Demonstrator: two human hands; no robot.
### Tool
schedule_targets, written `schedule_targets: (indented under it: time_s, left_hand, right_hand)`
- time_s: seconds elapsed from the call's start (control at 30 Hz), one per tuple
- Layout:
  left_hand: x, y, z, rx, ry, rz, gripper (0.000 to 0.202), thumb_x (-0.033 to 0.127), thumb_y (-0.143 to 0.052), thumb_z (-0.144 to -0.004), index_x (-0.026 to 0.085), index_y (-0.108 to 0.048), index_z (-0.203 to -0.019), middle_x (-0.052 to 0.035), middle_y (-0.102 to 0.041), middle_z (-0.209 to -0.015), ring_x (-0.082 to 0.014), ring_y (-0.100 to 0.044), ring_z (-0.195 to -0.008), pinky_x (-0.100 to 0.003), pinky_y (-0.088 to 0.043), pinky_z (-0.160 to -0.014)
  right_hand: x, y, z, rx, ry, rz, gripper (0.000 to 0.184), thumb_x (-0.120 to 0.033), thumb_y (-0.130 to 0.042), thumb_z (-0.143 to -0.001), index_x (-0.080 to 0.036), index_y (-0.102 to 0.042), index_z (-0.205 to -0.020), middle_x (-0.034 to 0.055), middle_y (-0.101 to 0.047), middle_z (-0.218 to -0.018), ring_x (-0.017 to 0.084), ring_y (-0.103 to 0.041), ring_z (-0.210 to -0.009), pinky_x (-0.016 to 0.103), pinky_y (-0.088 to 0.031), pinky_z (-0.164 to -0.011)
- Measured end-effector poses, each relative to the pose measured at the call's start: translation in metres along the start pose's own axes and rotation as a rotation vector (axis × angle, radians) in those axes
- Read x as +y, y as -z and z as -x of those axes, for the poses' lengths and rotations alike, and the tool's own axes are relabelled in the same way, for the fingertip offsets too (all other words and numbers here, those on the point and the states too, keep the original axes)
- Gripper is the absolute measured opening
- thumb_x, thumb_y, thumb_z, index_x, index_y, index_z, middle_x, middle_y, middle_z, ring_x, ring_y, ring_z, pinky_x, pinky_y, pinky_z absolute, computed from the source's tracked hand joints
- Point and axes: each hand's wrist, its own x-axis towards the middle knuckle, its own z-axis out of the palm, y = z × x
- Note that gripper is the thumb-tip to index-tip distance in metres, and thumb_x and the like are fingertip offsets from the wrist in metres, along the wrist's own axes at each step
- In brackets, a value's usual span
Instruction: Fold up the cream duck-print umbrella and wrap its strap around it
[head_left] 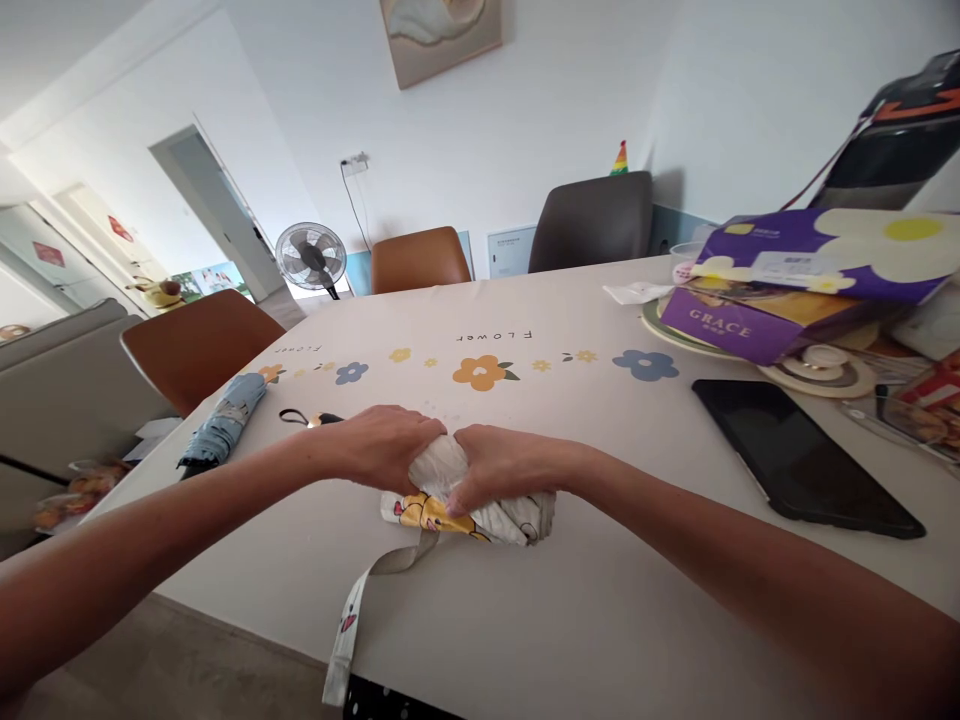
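A white folding umbrella (510, 520) with a yellow cartoon print lies bunched on the table in front of me. My left hand (382, 447) grips its folded cloth from the left. From the other side my right hand (506, 462) presses on the same cloth, thumb pointing toward me, and hides part of it. A pale printed strap (367, 590) trails from the umbrella to the table's near edge. Just beyond my left wrist shows a dark handle (326, 419) with a wrist loop; its join to the umbrella is hidden.
A blue folded umbrella (229, 420) lies at the table's left edge. To the right are a black phone (802, 455), a purple box (727, 325) and a purple flowered package (795, 245). Chairs (420, 260) stand along the far side, near a fan (310, 255).
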Motion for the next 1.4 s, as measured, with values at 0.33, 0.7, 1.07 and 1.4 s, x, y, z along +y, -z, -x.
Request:
schedule_targets:
  time_s: [0.33, 0.7, 1.07, 1.4]
  left_hand:
    - [0.009, 0.011, 0.007, 0.208, 0.056, -0.419, 0.009, 0.021, -0.052, -0.077, 0.019, -0.047, -0.084, -0.0018, -0.059, -0.071, -0.0165, -0.054, -0.062, -0.027, -0.023, -0.047]
    - [0.003, 0.005, 0.003, 0.787, -0.199, -0.776, 0.011, 0.014, -0.048, -0.085, 0.017, -0.049, -0.095, -0.0023, -0.06, -0.075, -0.0145, -0.055, -0.065, -0.03, -0.04, -0.057]
    - [-0.02, -0.017, 0.015, 0.768, -0.166, -0.659, 0.038, 0.012, -0.049, -0.084, 0.014, -0.043, -0.121, -0.0123, -0.063, -0.109, -0.0228, -0.06, -0.099, -0.039, -0.046, -0.082]
    - [-0.007, 0.0, 0.018, 0.387, -0.056, -0.353, 0.031, 0.034, -0.056, -0.078, 0.016, -0.05, -0.103, -0.0097, -0.063, -0.097, -0.0225, -0.059, -0.092, -0.036, -0.041, -0.079]
  right_hand:
    - [-0.001, 0.021, 0.007, -0.113, 0.075, -0.141, 0.044, -0.048, -0.071, -0.062, -0.017, -0.059, -0.092, 0.0054, -0.065, -0.083, 0.018, -0.062, -0.066, 0.028, -0.048, -0.053]
    - [0.028, 0.015, -0.011, -0.697, 0.287, -0.926, 0.049, -0.038, -0.072, -0.064, -0.013, -0.053, -0.102, 0.0109, -0.066, -0.093, 0.025, -0.067, -0.076, 0.04, -0.056, -0.058]
    - [-0.002, 0.005, 0.001, -0.162, 0.075, -0.56, 0.024, -0.026, -0.071, -0.061, -0.015, -0.059, -0.078, -0.0017, -0.059, -0.062, 0.011, -0.056, -0.049, 0.021, -0.047, -0.044]
    - [-0.014, 0.0, 0.01, 0.056, 0.042, 0.063, 0.03, -0.033, -0.065, -0.061, -0.018, -0.054, -0.085, 0.0044, -0.063, -0.076, 0.02, -0.062, -0.063, 0.028, -0.046, -0.047]
